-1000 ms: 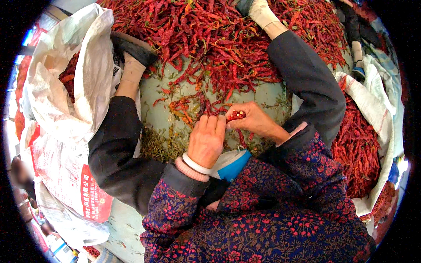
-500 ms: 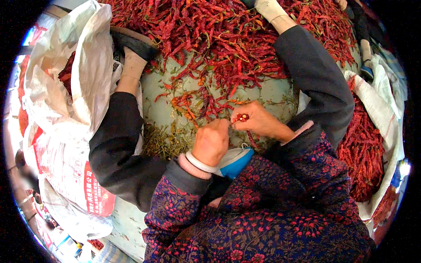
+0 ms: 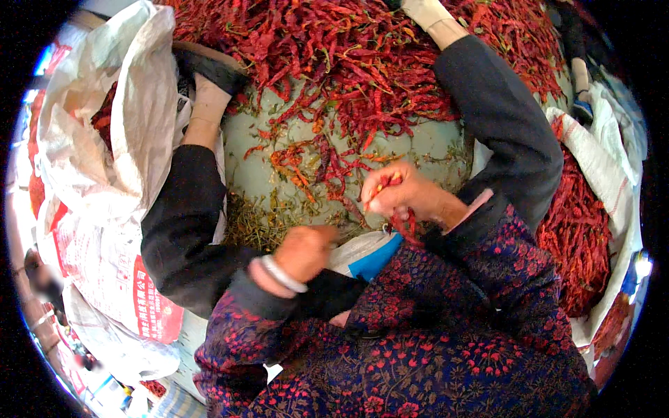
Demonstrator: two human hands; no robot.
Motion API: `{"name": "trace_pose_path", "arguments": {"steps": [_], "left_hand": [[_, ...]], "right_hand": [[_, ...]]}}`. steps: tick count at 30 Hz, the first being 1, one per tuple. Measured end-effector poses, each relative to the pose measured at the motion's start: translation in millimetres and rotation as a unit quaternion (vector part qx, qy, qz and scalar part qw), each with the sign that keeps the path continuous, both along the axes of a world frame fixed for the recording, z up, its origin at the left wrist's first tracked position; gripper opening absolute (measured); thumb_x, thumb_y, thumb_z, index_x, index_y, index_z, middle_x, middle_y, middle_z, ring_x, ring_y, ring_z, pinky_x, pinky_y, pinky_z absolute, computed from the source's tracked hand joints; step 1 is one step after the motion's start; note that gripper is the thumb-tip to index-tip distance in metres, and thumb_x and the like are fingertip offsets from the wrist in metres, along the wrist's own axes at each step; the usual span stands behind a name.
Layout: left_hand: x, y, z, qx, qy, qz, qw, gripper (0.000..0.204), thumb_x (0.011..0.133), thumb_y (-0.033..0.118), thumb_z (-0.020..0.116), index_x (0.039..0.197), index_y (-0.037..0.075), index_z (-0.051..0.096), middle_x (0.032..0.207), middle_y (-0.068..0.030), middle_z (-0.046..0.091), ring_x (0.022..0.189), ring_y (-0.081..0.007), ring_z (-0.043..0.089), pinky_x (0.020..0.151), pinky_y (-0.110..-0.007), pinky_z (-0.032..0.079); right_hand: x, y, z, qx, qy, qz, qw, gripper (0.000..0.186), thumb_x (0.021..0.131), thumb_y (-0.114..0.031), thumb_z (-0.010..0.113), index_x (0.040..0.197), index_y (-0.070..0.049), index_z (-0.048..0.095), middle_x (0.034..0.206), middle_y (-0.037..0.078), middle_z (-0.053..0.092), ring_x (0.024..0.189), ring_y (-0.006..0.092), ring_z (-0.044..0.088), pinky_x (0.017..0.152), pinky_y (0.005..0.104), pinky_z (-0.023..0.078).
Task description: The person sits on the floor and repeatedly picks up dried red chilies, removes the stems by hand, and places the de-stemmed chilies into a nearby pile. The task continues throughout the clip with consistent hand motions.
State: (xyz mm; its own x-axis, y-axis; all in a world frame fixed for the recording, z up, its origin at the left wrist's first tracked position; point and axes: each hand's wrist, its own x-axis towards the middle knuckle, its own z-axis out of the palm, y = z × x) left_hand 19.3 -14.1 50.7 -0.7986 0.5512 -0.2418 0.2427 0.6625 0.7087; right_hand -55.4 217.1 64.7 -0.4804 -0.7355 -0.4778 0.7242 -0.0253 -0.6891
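Observation:
Dried red chilies [image 3: 404, 224] hang out below my right hand [image 3: 418, 197], and more red ends show among its curled fingers. That hand is closed around them, above the bare floor between my legs. My left hand [image 3: 304, 249], a white band at its wrist, is apart from it to the lower left; motion smears its fingers, so I cannot make out whether it holds anything. Nearest to it lies a heap of greenish-brown stems [image 3: 261, 223]. Loose red and orange chilies [image 3: 296, 164] are strewn just beyond both hands.
A large pile of dried red chilies [image 3: 334, 56] spreads ahead between my feet. An open white woven sack [image 3: 146, 118] stands at left. At right another sack [image 3: 592, 164] is filled with chilies [image 3: 575, 237]. A white and blue cloth or bag [image 3: 376, 256] lies by my lap.
My hands, together before, have drawn apart. The left has swung down and to the left; the right has stayed nearly in place, turned slightly, with chilies now hanging beneath it.

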Motion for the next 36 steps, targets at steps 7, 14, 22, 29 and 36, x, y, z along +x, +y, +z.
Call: {"name": "trace_pose_path", "arguments": {"steps": [7,14,22,29,36], "left_hand": [[7,-64,6,-0.324,0.149,-0.096,0.929,0.023,0.067,0.009,0.055,0.089,0.01,0.06,0.09,-0.0071,0.057,0.088,-0.0265,0.052,0.07,-0.039,0.044],[-72,31,1,-0.072,0.289,0.001,0.955,0.027,0.065,0.005,0.056,0.092,0.007,0.056,0.087,-0.0097,0.054,0.081,-0.0272,0.053,0.065,-0.035,0.046],[-136,107,-57,-0.165,0.331,-0.015,0.929,0.02,0.07,0.01,0.054,0.089,0.007,0.05,0.071,-0.0097,0.051,0.067,-0.0243,0.057,0.051,-0.033,0.048],[-141,105,-68,-0.151,0.331,0.069,0.929,0.006,0.072,0.008,0.054,0.071,0.006,0.048,0.063,-0.0117,0.056,0.055,-0.0266,0.059,0.044,-0.036,0.047],[-109,71,-35,0.051,0.055,0.248,0.966,0.017,0.071,0.009,0.056,0.085,0.002,0.063,0.061,-0.0168,0.058,0.054,-0.0273,0.059,0.048,-0.038,0.043]], "right_hand": [[-1,1,-9,-0.024,0.072,-0.009,0.997,0.02,0.069,-0.019,0.07,0.071,-0.009,0.052,0.059,-0.004,0.049,0.044,0.0044,0.039,0.042,0.0201,0.028],[-5,-5,-14,0.039,0.03,-0.139,0.989,0.019,0.074,-0.018,0.066,0.069,-0.009,0.05,0.058,-0.002,0.049,0.05,0.0081,0.044,0.046,0.023,0.033],[-7,-2,-21,-0.011,-0.137,-0.255,0.957,0.019,0.081,-0.016,0.061,0.072,-0.012,0.045,0.053,-0.006,0.037,0.041,0.0038,0.034,0.037,0.0191,0.024],[-8,-2,-41,-0.007,-0.124,-0.364,0.923,0.015,0.083,-0.018,0.059,0.073,-0.012,0.049,0.055,-0.006,0.04,0.043,0.0032,0.037,0.037,0.0188,0.027],[-10,-2,-42,0.074,0.0,-0.416,0.907,0.017,0.083,-0.02,0.059,0.091,-0.005,0.058,0.07,0.001,0.059,0.05,0.0036,0.044,0.044,0.0175,0.035]]}}
